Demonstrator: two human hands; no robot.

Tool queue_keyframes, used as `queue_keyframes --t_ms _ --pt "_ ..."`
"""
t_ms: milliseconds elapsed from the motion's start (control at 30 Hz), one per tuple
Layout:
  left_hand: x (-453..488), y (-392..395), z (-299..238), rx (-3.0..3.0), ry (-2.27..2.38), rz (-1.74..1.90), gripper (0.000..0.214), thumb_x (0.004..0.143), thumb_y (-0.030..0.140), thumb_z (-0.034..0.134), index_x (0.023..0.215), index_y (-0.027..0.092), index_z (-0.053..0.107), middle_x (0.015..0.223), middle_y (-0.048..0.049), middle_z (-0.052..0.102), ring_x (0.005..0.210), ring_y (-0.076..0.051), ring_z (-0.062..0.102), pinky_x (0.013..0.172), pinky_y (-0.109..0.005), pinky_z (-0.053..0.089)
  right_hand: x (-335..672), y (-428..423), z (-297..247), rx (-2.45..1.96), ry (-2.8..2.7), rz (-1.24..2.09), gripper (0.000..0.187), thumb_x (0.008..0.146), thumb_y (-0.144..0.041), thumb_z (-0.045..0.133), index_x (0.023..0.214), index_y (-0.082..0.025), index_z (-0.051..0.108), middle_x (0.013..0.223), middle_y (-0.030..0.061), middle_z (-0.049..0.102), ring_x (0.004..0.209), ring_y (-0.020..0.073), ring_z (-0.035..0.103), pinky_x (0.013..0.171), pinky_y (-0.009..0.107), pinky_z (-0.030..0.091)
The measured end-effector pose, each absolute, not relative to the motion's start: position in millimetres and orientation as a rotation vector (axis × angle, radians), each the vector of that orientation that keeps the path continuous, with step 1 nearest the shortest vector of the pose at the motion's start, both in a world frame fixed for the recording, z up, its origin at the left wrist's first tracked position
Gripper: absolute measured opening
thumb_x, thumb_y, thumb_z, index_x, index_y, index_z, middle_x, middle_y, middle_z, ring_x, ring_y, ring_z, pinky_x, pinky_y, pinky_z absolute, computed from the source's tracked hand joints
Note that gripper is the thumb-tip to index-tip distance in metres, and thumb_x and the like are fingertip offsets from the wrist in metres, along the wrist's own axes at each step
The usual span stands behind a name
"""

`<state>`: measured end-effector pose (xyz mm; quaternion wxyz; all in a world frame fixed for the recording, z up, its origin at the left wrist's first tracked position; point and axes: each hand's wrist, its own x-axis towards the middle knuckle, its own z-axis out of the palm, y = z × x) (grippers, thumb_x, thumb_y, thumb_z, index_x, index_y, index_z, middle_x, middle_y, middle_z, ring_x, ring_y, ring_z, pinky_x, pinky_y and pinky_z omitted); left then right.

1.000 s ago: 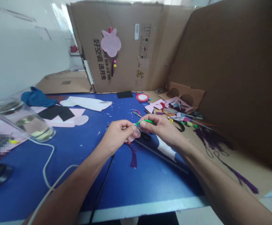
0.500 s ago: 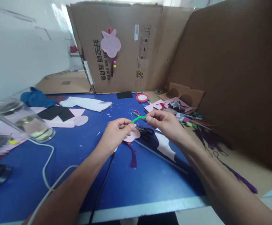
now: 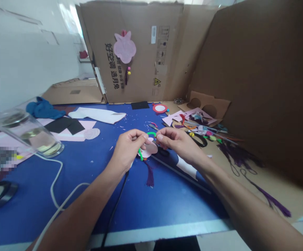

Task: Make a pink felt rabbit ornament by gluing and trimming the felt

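Observation:
A bright green pipe cleaner (image 3: 151, 133) arches between my two hands, and its other stretch hangs below my left fingers. My left hand (image 3: 127, 148) is closed, pinching it between thumb and forefinger. My right hand (image 3: 176, 139) pinches the opposite end with its fingertips close to the left ones. Just beneath them is a scalloped pink paper piece (image 3: 152, 149) with a purple tassel (image 3: 149, 176) at its lower edge; whether the left fingers also touch this paper is hidden. Black scissors handles (image 3: 163, 152) show partly under my right hand.
A long clear strip (image 3: 183, 174) lies diagonally before my right forearm. To the left stand a glass of liquid (image 3: 38, 139) and a white cable (image 3: 54, 188). Craft scraps, purple tassels (image 3: 235, 153) and a round red-rimmed piece (image 3: 160, 108) lie to the right. Cardboard walls (image 3: 141, 80) enclose the back.
My hands have come closer together, and the green pipe cleaner has gone from a nearly straight span to a curved arch. The view has shifted slightly.

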<state>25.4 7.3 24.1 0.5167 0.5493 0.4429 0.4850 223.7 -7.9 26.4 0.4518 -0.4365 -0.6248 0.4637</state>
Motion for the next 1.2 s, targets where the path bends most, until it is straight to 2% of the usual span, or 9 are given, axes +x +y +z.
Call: queue_keyframes --t_ms 400,667,900,1200 --pt "29 8 18 1.283 1.008 1.198 0.017 0.077 0.035 0.079 0.078 0.019 0.075 0.078 -0.0052 0.078 0.057 -0.012 0.060 0.051 -0.023 0.044 217 -9 24 -1.096 -1.437 1.170 0.037 0.085 -0.055 0.080 0.082 -0.020 0.070 0.072 -0.0011 0.065 0.065 0.0140 0.050 0.063 0.029 0.040" --pt "32 5 20 1.283 1.008 1.171 0.016 0.078 0.034 0.079 0.080 0.018 0.076 0.074 -0.0035 0.076 0.056 -0.012 0.059 0.050 -0.022 0.045 215 -10 23 -1.108 -1.432 1.160 0.025 0.081 -0.043 0.078 0.079 -0.020 0.068 0.071 -0.0017 0.063 0.066 0.0143 0.049 0.063 0.029 0.039" --pt "35 3 18 1.207 0.993 1.205 0.015 0.075 0.032 0.078 0.076 0.018 0.074 0.073 -0.0042 0.075 0.055 -0.011 0.058 0.050 -0.021 0.043 211 -12 23 -1.133 -1.525 1.096 0.017 0.079 -0.036 0.072 0.074 -0.021 0.066 0.069 -0.0023 0.060 0.064 0.0139 0.046 0.061 0.029 0.036" --pt "32 5 19 1.153 0.974 1.167 0.017 0.075 0.032 0.081 0.074 0.017 0.073 0.071 -0.0029 0.072 0.055 -0.009 0.054 0.051 -0.021 0.042 209 -14 24 -1.127 -1.594 1.098 0.016 0.081 -0.036 0.069 0.076 -0.021 0.066 0.067 -0.0033 0.057 0.062 0.0134 0.044 0.060 0.029 0.034"
